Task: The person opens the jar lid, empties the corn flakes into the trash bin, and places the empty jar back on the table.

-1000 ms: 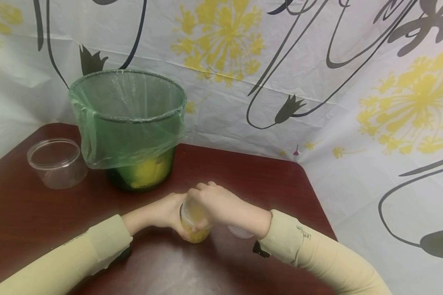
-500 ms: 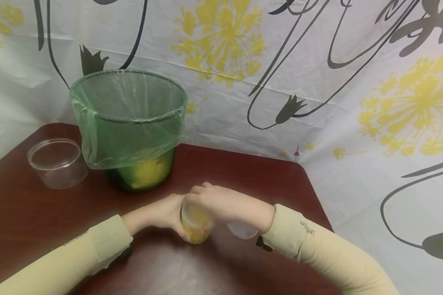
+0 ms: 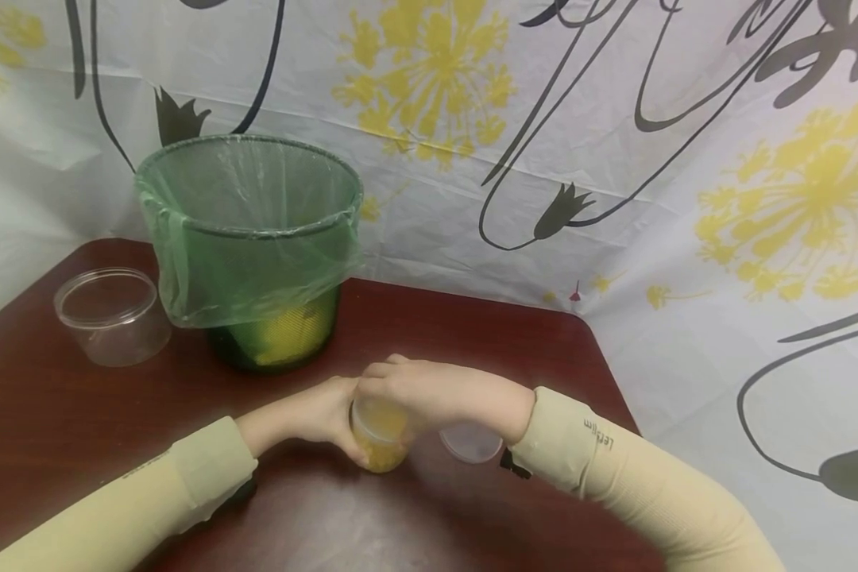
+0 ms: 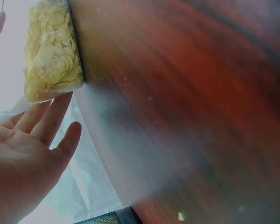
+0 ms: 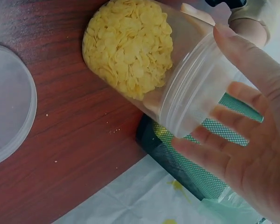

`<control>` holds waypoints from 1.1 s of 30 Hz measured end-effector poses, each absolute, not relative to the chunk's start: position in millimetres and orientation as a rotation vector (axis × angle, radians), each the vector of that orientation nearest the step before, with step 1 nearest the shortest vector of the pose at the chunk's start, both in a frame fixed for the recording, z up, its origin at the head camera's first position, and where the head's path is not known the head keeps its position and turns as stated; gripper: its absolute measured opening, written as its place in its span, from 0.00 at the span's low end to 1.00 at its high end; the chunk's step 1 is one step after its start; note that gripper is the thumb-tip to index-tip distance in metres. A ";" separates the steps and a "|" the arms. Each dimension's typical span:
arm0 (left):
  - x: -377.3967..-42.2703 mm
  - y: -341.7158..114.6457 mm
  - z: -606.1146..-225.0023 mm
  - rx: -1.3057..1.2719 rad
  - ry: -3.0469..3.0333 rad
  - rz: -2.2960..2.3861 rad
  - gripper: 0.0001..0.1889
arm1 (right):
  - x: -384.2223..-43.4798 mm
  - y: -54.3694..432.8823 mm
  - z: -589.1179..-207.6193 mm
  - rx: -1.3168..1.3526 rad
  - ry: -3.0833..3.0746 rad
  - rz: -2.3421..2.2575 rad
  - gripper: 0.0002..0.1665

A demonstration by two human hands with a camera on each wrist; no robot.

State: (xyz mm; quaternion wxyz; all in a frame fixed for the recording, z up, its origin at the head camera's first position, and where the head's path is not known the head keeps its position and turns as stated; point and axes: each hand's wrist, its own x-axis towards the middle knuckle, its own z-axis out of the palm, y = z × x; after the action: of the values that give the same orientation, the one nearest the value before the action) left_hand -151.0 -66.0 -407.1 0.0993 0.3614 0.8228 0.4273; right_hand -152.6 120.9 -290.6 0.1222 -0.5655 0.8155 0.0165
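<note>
A clear plastic jar (image 3: 380, 454) filled partway with yellow flakes stands on the table between my hands. My left hand (image 3: 322, 411) grips its side; in the left wrist view, fingers of the left hand (image 4: 25, 158) lie along the jar (image 4: 53, 51). From above, my right hand (image 3: 429, 393) holds the jar's top, hiding much of it in the head view. In the right wrist view, thumb and fingers of the right hand (image 5: 252, 121) curl round a translucent piece (image 5: 196, 88) at the jar's mouth, above the flakes (image 5: 130, 46).
A round translucent lid (image 3: 470, 443) lies right of the jar, partly behind the right wrist. At the back left is a mesh bin (image 3: 250, 262) with a green liner. Beside it stands a clear round tub (image 3: 110, 326). Crumbs (image 5: 114, 131) dot the table (image 3: 472, 334).
My right hand has turned at the jar's top, its wrist and sleeve swinging slightly outward to the right. More of the lid on the table shows. My left hand stays put on the jar.
</note>
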 end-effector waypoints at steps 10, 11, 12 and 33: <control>-155.1 -68.0 -407.9 1.118 2.394 1.263 0.40 | -152.3 121.0 -286.6 -1.737 2.324 0.110 0.43; -155.3 -68.3 -408.1 1.126 2.387 1.269 0.40 | -151.8 120.6 -286.7 -1.718 2.334 0.118 0.42; -155.4 -68.6 -407.8 1.125 2.387 1.268 0.41 | -151.1 120.2 -286.3 -1.702 2.346 0.130 0.42; -153.3 -64.7 -407.2 1.068 2.394 1.275 0.44 | -138.8 102.3 -288.4 -1.143 2.720 0.333 0.28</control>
State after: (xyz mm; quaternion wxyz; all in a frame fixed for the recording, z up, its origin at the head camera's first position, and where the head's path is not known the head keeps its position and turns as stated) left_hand -153.3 -64.7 -407.2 0.1128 0.3640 0.8160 0.4346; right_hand -138.8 102.3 -288.4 0.0863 -0.3836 0.9127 0.1117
